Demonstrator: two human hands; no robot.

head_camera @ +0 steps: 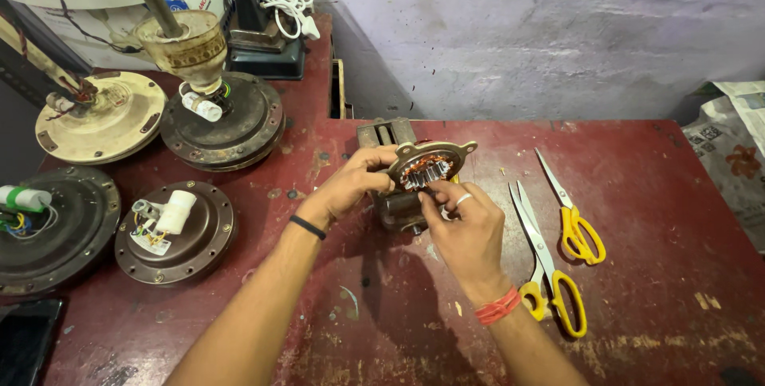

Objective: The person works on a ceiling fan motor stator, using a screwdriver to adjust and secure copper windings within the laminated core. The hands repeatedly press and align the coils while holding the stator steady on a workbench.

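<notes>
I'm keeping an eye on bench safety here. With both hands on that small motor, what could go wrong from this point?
1. The right hand has its fingers in the exposed copper windings of the small motor; a slip might nick the wire or a fingertip.
2. Two yellow-handled scissors lie open-bladed just beside that wrist; a sideways move could catch them.
3. The left hand alone steadies the housing, which may tip.

Both my bare forearms reach forward and angle inward, so the hands meet close together. My left hand (pixel 351 187), a black band at its wrist, is curled with fingers (pixel 381 164) pinched. My right hand (pixel 468 231), ringed, with red thread at the wrist, is palm-down, fingertips bent and gripping.
</notes>
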